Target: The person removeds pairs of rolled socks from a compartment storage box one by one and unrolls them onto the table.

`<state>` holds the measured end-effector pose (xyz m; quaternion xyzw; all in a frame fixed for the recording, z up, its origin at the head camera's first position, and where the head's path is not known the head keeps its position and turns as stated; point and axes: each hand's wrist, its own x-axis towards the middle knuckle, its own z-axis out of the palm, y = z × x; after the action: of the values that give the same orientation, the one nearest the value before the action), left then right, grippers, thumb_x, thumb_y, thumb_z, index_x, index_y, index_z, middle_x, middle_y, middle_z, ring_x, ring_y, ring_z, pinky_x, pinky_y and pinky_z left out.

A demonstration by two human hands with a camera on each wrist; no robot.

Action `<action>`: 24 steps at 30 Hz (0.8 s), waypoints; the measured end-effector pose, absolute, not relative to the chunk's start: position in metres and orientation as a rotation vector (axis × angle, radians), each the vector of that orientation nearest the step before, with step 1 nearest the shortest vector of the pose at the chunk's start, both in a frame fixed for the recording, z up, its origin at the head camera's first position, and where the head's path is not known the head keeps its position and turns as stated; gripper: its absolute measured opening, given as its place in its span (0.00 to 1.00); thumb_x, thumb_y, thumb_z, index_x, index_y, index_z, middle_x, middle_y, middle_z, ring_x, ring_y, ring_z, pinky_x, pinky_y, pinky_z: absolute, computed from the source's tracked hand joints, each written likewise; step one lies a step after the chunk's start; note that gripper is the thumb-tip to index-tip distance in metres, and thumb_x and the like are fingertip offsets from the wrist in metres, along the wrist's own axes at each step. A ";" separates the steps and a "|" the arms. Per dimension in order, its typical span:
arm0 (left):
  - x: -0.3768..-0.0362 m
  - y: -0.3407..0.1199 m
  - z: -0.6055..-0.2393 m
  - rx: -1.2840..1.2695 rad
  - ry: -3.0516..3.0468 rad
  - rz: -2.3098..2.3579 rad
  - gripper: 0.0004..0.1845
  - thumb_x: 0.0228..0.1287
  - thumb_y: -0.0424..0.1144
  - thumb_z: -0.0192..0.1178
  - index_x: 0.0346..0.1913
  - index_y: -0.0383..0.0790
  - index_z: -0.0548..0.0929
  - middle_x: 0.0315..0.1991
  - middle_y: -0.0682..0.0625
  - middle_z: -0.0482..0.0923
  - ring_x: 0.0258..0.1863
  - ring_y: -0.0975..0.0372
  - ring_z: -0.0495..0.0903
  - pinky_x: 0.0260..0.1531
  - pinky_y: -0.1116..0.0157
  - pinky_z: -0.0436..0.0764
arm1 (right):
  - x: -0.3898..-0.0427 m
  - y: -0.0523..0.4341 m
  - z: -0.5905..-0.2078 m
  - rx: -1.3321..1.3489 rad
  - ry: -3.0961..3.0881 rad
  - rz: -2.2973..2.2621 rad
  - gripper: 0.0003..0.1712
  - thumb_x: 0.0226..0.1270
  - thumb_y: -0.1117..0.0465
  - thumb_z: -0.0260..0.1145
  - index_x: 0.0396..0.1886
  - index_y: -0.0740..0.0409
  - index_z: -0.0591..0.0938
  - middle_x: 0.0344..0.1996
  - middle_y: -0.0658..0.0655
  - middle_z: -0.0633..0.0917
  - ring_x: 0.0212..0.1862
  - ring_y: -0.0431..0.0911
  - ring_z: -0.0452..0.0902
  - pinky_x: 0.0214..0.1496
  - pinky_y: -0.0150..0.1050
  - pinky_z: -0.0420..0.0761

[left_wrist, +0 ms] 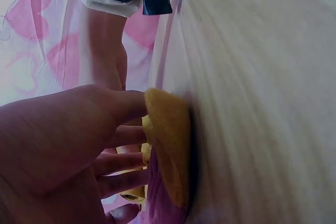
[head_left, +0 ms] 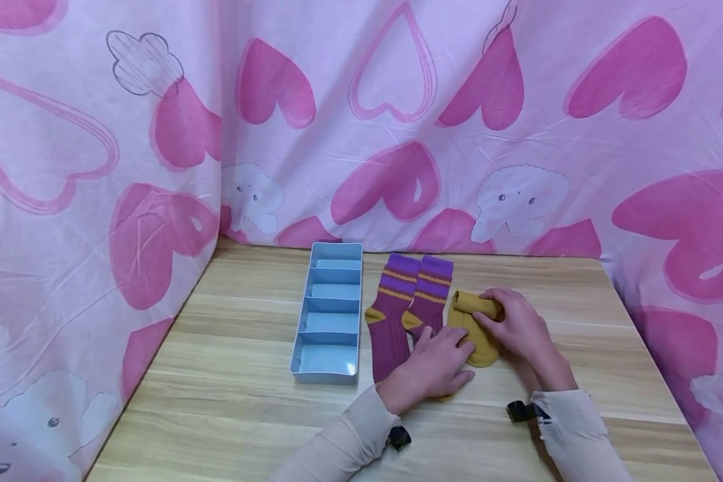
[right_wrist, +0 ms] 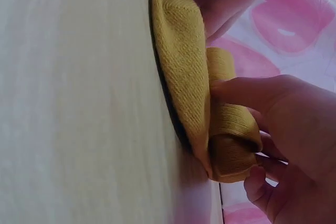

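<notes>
Rolling a yellow sock (head_left: 478,331) on the wooden worktop (head_left: 229,388), the right hand (head_left: 518,325) curls its fingers round the rolled end, while the left hand (head_left: 436,365) presses its straight fingers flat on the sock's unrolled part. The yellow sock lies just right of two purple striped socks (head_left: 406,308). Left of those socks stands a pale blue divided tray (head_left: 331,311). A pink heart-print cloth (head_left: 397,120) hangs behind the tray.
</notes>
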<state>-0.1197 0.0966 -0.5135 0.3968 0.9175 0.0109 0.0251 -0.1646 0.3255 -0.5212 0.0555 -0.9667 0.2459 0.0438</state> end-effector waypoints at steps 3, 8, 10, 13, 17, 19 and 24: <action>-0.117 0.096 -0.516 1.261 2.852 0.007 0.26 0.80 0.64 0.56 0.73 0.61 0.77 0.78 0.59 0.70 0.72 0.64 0.72 0.59 0.61 0.76 | -0.164 0.326 -0.522 0.179 -2.932 0.737 0.29 0.72 0.51 0.77 0.64 0.63 0.85 0.67 0.67 0.82 0.68 0.67 0.77 0.64 0.70 0.79; -0.114 0.094 -0.521 1.313 2.882 -0.019 0.25 0.80 0.63 0.57 0.72 0.61 0.77 0.77 0.57 0.70 0.71 0.64 0.74 0.57 0.63 0.78 | -0.164 0.325 -0.523 0.158 -2.883 0.761 0.28 0.73 0.53 0.76 0.68 0.57 0.82 0.61 0.66 0.86 0.60 0.64 0.82 0.57 0.67 0.82; -0.113 0.094 -0.521 1.324 2.886 -0.019 0.25 0.80 0.63 0.58 0.72 0.61 0.78 0.77 0.57 0.71 0.70 0.64 0.74 0.57 0.63 0.78 | -0.165 0.324 -0.524 0.155 -2.864 0.774 0.24 0.73 0.54 0.76 0.65 0.53 0.83 0.58 0.65 0.87 0.57 0.62 0.83 0.56 0.65 0.82; -0.113 0.093 -0.521 1.330 2.882 -0.006 0.25 0.80 0.63 0.58 0.72 0.62 0.78 0.77 0.57 0.71 0.71 0.64 0.74 0.57 0.63 0.78 | -0.166 0.322 -0.526 0.158 -2.857 0.771 0.17 0.75 0.55 0.74 0.59 0.52 0.87 0.61 0.63 0.87 0.62 0.64 0.83 0.60 0.68 0.82; -0.112 0.092 -0.519 1.330 2.868 0.013 0.25 0.80 0.64 0.56 0.72 0.62 0.78 0.77 0.57 0.71 0.71 0.64 0.74 0.58 0.64 0.77 | -0.168 0.322 -0.526 0.168 -2.899 0.727 0.20 0.75 0.52 0.74 0.62 0.53 0.88 0.71 0.65 0.81 0.73 0.68 0.75 0.68 0.73 0.77; -0.111 0.092 -0.518 1.329 2.862 0.019 0.25 0.81 0.65 0.55 0.71 0.62 0.78 0.77 0.57 0.71 0.71 0.64 0.74 0.58 0.64 0.77 | -0.170 0.322 -0.526 0.179 -2.923 0.694 0.23 0.74 0.52 0.75 0.64 0.55 0.87 0.74 0.66 0.78 0.75 0.69 0.71 0.69 0.74 0.76; -0.110 0.091 -0.517 1.326 2.844 0.010 0.25 0.82 0.65 0.53 0.72 0.62 0.78 0.78 0.58 0.70 0.72 0.64 0.72 0.59 0.64 0.76 | -0.174 0.322 -0.525 0.212 -2.920 0.657 0.25 0.72 0.54 0.76 0.64 0.60 0.87 0.75 0.65 0.77 0.76 0.68 0.70 0.68 0.73 0.76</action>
<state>-0.1096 0.0915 -0.5168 0.4224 0.9064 0.0033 0.0019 -0.1743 0.3217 -0.5251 0.0705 -0.9708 0.2184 0.0704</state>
